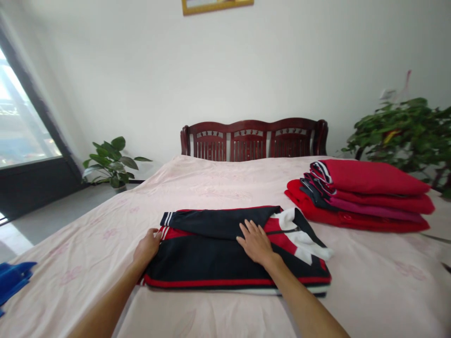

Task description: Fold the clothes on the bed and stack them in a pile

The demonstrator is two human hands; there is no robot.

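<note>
A dark navy track jacket (207,263) with red trim and a white-and-red collar area lies folded on the bed. Its collar points right, and one sleeve is laid lengthwise across the body, the striped cuff at the left. At the jacket's left end, my left hand (147,246) has its fingers curled at the white-striped hem, closed on the cloth. My right hand (257,243) rests palm down on the sleeve near the chest, fingers spread. Part of a zip shows beside the collar.
To the right, a stack of folded red, pink and dark clothes (373,197) sits on the pale pink bedsheet (211,183). Something blue (14,279) lies at the left edge. Beyond the bed are a carved wooden headboard (248,136) and leafy plants (112,159) on both sides.
</note>
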